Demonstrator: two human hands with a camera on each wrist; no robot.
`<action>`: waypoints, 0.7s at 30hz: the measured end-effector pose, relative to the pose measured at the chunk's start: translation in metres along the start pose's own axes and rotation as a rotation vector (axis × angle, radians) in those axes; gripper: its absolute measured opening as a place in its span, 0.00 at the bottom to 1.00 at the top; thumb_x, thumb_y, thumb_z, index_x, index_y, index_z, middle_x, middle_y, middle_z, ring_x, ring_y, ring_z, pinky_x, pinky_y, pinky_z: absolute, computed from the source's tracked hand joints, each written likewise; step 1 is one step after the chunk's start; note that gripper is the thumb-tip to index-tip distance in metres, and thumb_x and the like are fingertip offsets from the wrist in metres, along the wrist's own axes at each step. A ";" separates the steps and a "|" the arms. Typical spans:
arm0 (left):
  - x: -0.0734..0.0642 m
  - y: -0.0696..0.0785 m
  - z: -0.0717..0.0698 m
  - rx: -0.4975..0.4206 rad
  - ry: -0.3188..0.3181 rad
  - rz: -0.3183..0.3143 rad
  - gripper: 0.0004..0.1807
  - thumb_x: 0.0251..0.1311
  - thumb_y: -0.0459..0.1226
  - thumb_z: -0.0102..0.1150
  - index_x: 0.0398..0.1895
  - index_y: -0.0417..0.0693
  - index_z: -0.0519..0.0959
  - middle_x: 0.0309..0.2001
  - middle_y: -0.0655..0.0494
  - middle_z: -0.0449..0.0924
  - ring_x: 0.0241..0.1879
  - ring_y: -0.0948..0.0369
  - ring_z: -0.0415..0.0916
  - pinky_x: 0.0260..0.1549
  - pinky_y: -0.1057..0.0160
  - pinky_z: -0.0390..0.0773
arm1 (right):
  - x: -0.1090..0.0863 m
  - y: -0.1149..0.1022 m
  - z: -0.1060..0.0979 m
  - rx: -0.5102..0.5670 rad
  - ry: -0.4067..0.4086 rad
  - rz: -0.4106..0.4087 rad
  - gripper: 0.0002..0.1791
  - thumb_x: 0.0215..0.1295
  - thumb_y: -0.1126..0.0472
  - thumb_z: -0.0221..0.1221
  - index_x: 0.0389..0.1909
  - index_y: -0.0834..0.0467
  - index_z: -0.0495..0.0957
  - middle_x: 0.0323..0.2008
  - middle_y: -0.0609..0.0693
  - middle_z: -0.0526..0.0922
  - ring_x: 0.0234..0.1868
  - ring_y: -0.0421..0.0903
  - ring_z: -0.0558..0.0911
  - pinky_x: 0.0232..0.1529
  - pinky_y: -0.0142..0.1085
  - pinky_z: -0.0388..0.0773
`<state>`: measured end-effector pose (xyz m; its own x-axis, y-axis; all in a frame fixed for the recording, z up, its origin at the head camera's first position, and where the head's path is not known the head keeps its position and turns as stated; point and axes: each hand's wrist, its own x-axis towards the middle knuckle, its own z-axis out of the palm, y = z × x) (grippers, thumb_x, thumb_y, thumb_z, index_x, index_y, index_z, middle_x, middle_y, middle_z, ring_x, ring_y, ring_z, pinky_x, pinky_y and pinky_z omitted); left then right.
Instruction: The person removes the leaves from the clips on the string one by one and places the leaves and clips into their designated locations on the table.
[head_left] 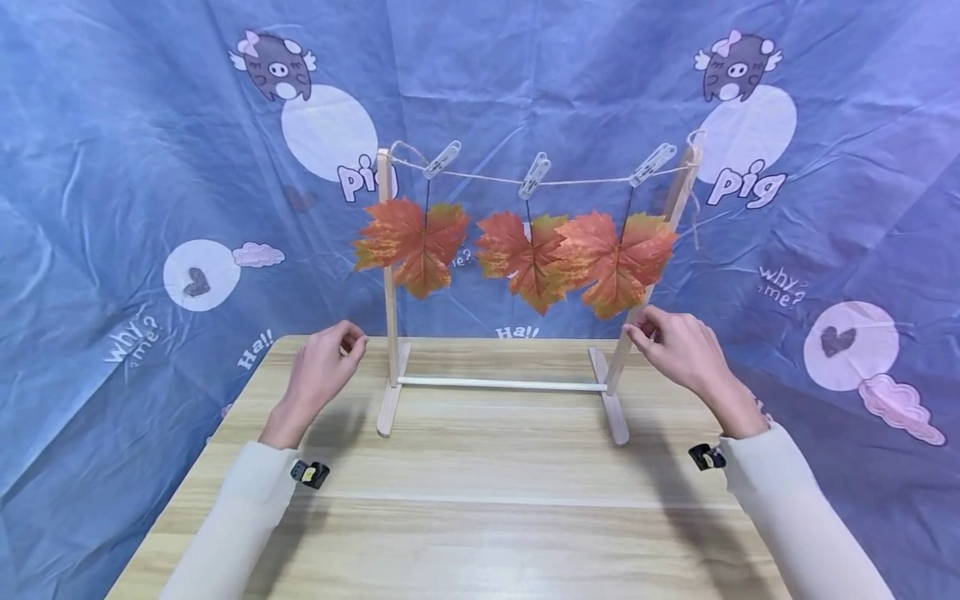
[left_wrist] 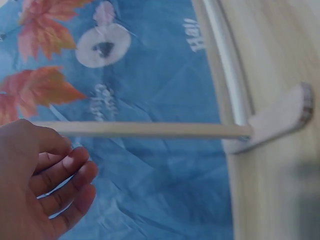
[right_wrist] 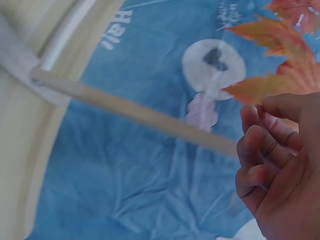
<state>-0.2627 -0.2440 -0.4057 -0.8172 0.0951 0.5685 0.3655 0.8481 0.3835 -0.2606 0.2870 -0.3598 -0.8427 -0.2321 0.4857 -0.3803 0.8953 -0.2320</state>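
Three orange-red maple leaves (head_left: 408, 237) hang in a row from a thin twine (head_left: 487, 177), each stem held by a pale clothespin (head_left: 442, 160). The twine is tied between the left post (head_left: 391, 312) and right post (head_left: 619, 362) of a wooden stand. Left of the left post hovers my left hand (head_left: 326, 362), fingers loosely curled around nothing, as the left wrist view also shows. My right hand (head_left: 682, 346), likewise empty and relaxed, is beside the right post, its fingertips overlapping that post in the head view. The middle and right leaves overlap.
A white rod (head_left: 502, 384) joins the posts low down, above two wooden feet (head_left: 389, 410) on a light wood-grain table (head_left: 480, 467). Behind the table hangs a blue cloth (head_left: 480, 75) printed with cartoon pigs. Dark devices (head_left: 310, 474) are strapped at both wrists.
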 end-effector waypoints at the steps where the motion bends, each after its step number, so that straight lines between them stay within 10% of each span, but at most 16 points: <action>1: 0.002 0.003 -0.001 -0.013 0.008 0.004 0.05 0.72 0.36 0.64 0.40 0.44 0.86 0.31 0.51 0.88 0.30 0.53 0.85 0.30 0.49 0.85 | 0.002 -0.004 -0.002 0.005 0.000 -0.008 0.08 0.75 0.53 0.65 0.35 0.51 0.84 0.24 0.44 0.84 0.23 0.42 0.78 0.24 0.41 0.72; 21: 0.032 0.058 -0.023 -0.253 0.090 -0.008 0.05 0.71 0.34 0.64 0.38 0.42 0.86 0.29 0.50 0.86 0.29 0.57 0.82 0.31 0.76 0.75 | 0.043 -0.072 -0.015 0.108 -0.021 -0.139 0.07 0.76 0.55 0.65 0.36 0.52 0.85 0.24 0.45 0.83 0.24 0.41 0.76 0.27 0.38 0.72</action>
<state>-0.2575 -0.2036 -0.3489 -0.7815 0.0322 0.6230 0.4683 0.6900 0.5518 -0.2635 0.2184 -0.3095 -0.7865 -0.3595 0.5022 -0.5316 0.8081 -0.2539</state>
